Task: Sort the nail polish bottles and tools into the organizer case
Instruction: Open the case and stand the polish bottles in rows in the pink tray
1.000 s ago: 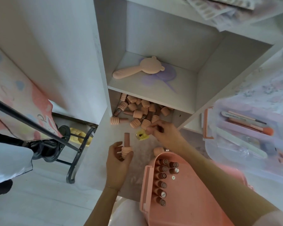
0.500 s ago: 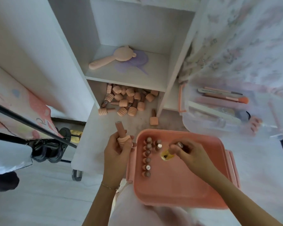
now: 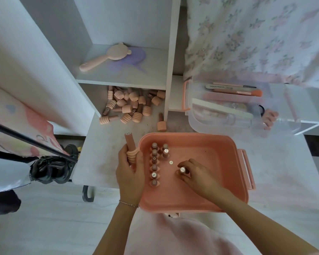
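Right hand (image 3: 193, 173) is inside the pink case (image 3: 219, 173), fingers pinched round one upright bottle (image 3: 182, 170) near the case's middle. Left hand (image 3: 129, 170) grips another bottle (image 3: 130, 146) at the case's left rim, ribbed cap in the fist, body pointing up. Row of bottles (image 3: 154, 164) stands along the left inside wall — two more just beside it. Loose pile (image 3: 129, 107) lies under the shelf (image 3: 122, 78) on the table (image 3: 99, 153); one stray bottle (image 3: 161, 123) between pile and case. Clear tray (image 3: 228, 107) with brushes sits upper right.
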Tool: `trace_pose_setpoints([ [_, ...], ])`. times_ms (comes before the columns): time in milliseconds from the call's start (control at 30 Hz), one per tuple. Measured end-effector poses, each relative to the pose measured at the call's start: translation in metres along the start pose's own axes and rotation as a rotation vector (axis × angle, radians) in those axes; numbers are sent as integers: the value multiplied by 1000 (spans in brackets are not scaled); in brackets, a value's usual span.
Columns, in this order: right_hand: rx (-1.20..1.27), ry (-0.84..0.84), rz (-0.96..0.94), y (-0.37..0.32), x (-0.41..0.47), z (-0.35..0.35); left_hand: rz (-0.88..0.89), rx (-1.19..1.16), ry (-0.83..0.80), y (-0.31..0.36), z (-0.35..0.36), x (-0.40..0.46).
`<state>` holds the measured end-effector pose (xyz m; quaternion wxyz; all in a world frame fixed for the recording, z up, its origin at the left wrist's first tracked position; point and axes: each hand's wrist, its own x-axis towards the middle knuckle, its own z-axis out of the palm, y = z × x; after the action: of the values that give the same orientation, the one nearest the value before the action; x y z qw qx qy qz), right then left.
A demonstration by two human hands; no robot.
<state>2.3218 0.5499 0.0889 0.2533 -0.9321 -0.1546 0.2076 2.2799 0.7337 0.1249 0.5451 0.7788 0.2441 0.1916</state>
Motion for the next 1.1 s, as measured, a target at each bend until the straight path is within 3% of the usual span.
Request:
trace_pose_setpoints([
  [233, -21, -149, 43, 15, 5, 4, 66, 67, -2, -3, 4, -4],
  [467, 150, -89, 47, 9, 17, 13, 91, 89, 11, -7, 5, -5],
  [1100, 325, 22, 90, -1, 38, 34, 126, 88, 23, -9, 6, -4],
])
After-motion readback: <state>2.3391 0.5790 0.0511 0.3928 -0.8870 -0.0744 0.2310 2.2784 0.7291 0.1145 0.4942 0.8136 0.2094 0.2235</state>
